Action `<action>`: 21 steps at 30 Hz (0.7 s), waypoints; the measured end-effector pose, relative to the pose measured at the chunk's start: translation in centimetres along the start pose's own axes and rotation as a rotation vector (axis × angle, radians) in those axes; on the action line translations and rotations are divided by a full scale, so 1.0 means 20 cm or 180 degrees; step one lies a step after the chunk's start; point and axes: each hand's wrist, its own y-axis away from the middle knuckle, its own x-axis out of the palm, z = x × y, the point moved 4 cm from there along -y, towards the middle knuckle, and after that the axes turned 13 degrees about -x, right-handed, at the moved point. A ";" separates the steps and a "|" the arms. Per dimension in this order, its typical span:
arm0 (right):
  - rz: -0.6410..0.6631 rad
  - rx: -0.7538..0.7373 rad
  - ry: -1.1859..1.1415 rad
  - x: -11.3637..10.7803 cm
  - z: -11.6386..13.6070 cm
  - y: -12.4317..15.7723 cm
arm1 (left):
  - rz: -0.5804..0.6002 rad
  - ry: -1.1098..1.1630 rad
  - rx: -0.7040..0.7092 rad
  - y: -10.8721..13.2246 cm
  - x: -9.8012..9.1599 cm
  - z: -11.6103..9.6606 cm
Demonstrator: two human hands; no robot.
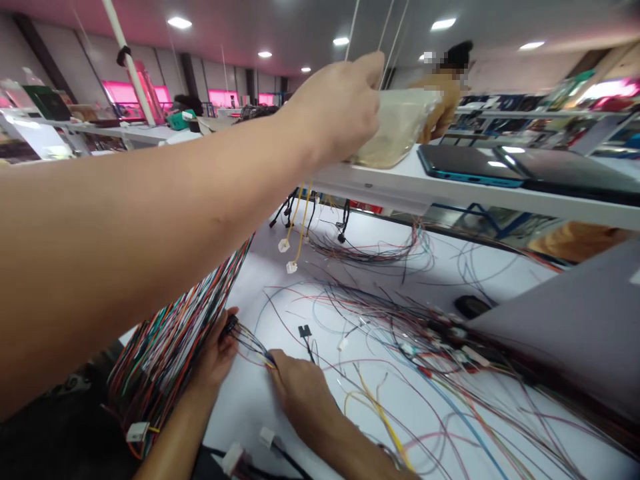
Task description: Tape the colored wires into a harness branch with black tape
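My left hand (219, 350), at the lower middle, has its fingers closed around a small black connector (231, 325). Several thin wires (251, 342) run from that connector to my right hand (299, 387), which pinches them between thumb and fingers. Beside my left forearm hangs a thick bundle of multicoloured wires (187, 313). A black plug (305, 331) lies on the white table just beyond my right hand. Another person's arm (200, 200) crosses from the left, close to the camera, with its hand at a clear plastic bag (395, 127) on the shelf.
Loose wires (400, 313) spread across the table (280, 433). Yellow leads with white connectors (291, 267) hang below the raised shelf (370, 177). Phone-like dark devices (470, 165) lie on the shelf. White connectors (233, 459) sit at the bottom edge. A person (440, 100) stands behind.
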 end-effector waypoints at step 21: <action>-0.0473 0.0598 -0.0718 0.00 -0.37 -0.55 | 0.0043 -0.0347 -0.0247 -0.03 0.00 0.02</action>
